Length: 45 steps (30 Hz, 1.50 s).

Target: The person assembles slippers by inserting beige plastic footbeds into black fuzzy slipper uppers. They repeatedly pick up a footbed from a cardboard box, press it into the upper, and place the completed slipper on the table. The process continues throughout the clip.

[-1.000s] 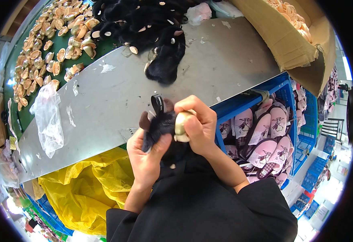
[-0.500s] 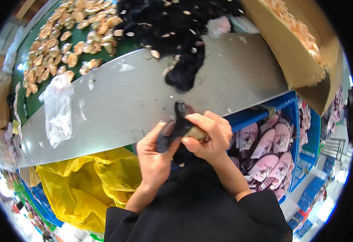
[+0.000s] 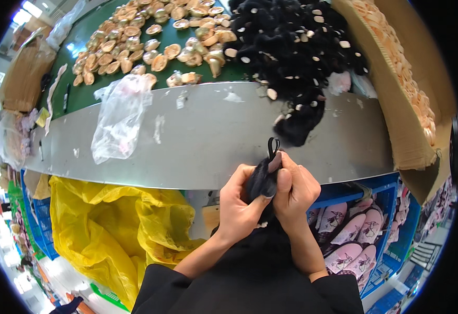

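Note:
In front of my body, both hands grip one small black cloth piece [image 3: 260,180] with a thin black loop standing up at its top. My left hand [image 3: 239,206] is closed round the left side, its thumb pressing low on the cloth. My right hand [image 3: 296,188] pinches the right side near a dull brownish patch just under the loop. Whatever lies inside the cloth is hidden by my fingers. Past my hands, a furry black piece [image 3: 301,123] lies on the metal table edge [image 3: 197,141], joining a heap of black furry pieces [image 3: 278,52] with pale oval patches.
Gold-backed, peach-lined shell-like pieces [image 3: 129,44] spread over the green surface at far left. A clear plastic bag [image 3: 121,123] lies on the metal edge. Nearer stand a yellow bag [image 3: 103,220] and a blue crate [image 3: 383,251] of pink slippers [image 3: 347,227]. A cardboard box [image 3: 383,68] holds peach pieces.
The view has shifted left, so the table contents sit further right. My right hand has turned upward near the loop; the gold rounded piece seen beneath its fingers is now hidden.

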Motion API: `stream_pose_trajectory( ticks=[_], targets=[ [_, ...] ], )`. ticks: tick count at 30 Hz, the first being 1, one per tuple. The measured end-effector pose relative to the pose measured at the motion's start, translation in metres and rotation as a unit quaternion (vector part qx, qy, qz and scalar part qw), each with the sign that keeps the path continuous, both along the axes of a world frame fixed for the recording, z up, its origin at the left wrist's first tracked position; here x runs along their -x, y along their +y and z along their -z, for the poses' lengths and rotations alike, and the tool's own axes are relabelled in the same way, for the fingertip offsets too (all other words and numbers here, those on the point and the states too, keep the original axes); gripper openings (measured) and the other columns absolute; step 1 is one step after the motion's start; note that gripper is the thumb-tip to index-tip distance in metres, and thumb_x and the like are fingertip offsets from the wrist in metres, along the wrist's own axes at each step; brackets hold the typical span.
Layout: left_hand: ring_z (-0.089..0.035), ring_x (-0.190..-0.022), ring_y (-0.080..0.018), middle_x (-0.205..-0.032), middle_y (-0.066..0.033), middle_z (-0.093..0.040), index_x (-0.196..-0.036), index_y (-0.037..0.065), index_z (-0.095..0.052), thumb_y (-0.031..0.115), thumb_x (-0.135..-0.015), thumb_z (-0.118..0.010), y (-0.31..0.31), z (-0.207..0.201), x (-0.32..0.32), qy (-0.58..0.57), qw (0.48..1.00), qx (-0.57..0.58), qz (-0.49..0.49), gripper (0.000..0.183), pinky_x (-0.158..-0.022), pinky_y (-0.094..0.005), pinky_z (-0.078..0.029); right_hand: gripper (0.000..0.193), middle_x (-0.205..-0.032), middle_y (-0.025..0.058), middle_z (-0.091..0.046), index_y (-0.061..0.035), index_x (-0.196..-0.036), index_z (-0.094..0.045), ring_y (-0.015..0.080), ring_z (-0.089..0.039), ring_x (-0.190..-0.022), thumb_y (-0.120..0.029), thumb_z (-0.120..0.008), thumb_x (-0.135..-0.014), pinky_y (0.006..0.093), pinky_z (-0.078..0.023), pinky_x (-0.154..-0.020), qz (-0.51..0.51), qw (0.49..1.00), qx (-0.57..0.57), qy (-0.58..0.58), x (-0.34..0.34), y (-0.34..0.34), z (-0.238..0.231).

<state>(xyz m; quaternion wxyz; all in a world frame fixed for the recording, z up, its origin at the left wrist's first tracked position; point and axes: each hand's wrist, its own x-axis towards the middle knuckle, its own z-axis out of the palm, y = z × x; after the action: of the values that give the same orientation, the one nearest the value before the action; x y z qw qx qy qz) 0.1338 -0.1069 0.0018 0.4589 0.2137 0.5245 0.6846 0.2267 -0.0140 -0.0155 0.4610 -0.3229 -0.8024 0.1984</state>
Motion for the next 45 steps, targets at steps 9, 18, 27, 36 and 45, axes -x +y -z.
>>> stream_pose_trajectory(
  ticks=[9, 18, 27, 36, 45],
  targets=[
    [-0.056, -0.093, -0.0038, -0.105, 0.0005, -0.063, -0.112, 0.002, -0.058, 0.006, -0.093, -0.074, -0.022, -0.004, 0.034, -0.043, 0.995, -0.062, 0.069, 0.025, -0.085, -0.0206, -0.046, 0.074, -0.109, 0.0059, -0.058, 0.0043, -0.131, -0.058, 0.0128, -0.055, -0.103, -0.046, -0.084, -0.083, 0.0298, -0.044, -0.094, -0.303, 0.821, 0.464, 0.137, -0.019, 0.010, -0.005],
    [-0.056, -0.097, -0.0103, -0.106, -0.0045, -0.061, -0.105, -0.001, -0.060, -0.003, -0.088, -0.068, -0.026, -0.003, 0.035, -0.015, 0.988, -0.082, 0.132, 0.019, -0.090, -0.0251, -0.045, 0.095, -0.126, 0.0061, -0.062, 0.0042, -0.131, -0.057, 0.0147, -0.060, -0.114, -0.043, -0.100, -0.061, 0.0310, -0.047, -0.102, -0.353, 0.541, 0.747, 0.156, -0.040, 0.001, 0.005],
    [-0.053, -0.100, -0.0195, -0.114, -0.0123, -0.050, -0.103, 0.001, -0.058, -0.004, -0.083, -0.066, -0.020, -0.008, 0.033, 0.161, 0.976, -0.118, 0.090, 0.022, -0.092, -0.0291, -0.043, 0.032, -0.098, 0.0129, -0.059, 0.0009, -0.092, -0.063, 0.0281, -0.059, -0.089, -0.001, -0.086, -0.070, 0.0342, -0.051, -0.072, -0.309, 0.921, 0.238, 0.013, -0.033, -0.004, -0.047],
    [-0.054, -0.088, -0.0199, -0.101, -0.0093, -0.045, -0.094, 0.003, -0.056, -0.009, -0.079, -0.069, -0.017, -0.013, 0.021, 0.252, 0.956, -0.145, 0.040, 0.023, -0.083, -0.0308, -0.048, 0.034, -0.093, 0.0102, -0.057, -0.0018, -0.078, -0.059, 0.0228, -0.053, -0.078, -0.001, -0.085, -0.056, 0.0289, -0.041, -0.056, -0.270, 0.947, 0.165, 0.061, -0.035, -0.015, -0.054],
    [-0.048, -0.092, -0.0184, -0.100, -0.0085, -0.048, -0.089, 0.006, -0.056, 0.010, -0.072, -0.087, -0.019, 0.004, 0.020, 0.078, 0.982, -0.143, 0.092, 0.035, -0.082, -0.0302, -0.042, 0.035, -0.094, 0.0072, -0.058, -0.0020, -0.097, -0.060, 0.0192, -0.055, -0.083, -0.013, -0.089, -0.079, 0.0311, -0.046, -0.077, -0.437, 0.776, 0.436, 0.133, -0.044, 0.007, -0.044]
  ],
)
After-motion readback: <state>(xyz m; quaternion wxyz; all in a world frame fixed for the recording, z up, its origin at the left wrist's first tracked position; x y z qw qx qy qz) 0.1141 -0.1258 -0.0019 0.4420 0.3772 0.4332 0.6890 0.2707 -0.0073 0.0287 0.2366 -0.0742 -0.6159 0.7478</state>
